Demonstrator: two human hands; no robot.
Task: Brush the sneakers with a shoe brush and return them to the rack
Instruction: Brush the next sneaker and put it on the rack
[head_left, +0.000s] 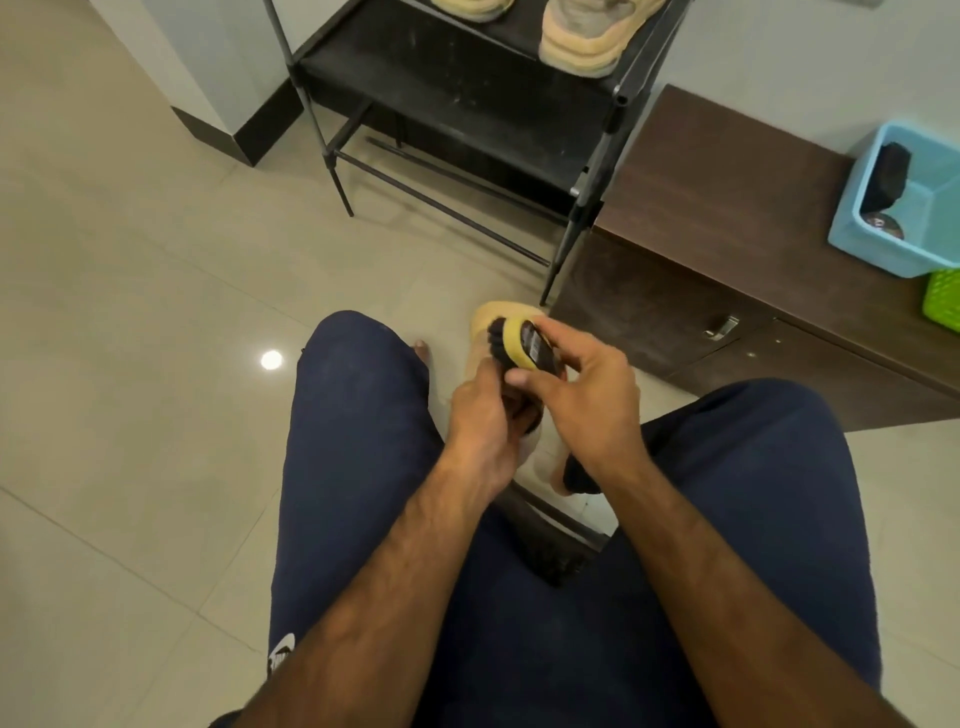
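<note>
A tan sneaker (496, 314) is held between my knees, mostly hidden behind my hands. My left hand (480, 431) grips it from the left, fingers curled into its opening. My right hand (582, 395) pinches a shoe brush (522, 343) with a yellow body and dark bristles, its bristles against the sneaker's toe end. A black shoe rack (457, 98) stands ahead. On its upper shelf sit a beige sneaker (587, 36) and part of another one (475, 8).
A dark wooden cabinet (727, 244) stands right of the rack. On it are a light blue basket (904, 208) holding dark items and a green basket (943, 299). Pale tiled floor (156, 312) spreads to the left. My legs in navy trousers fill the foreground.
</note>
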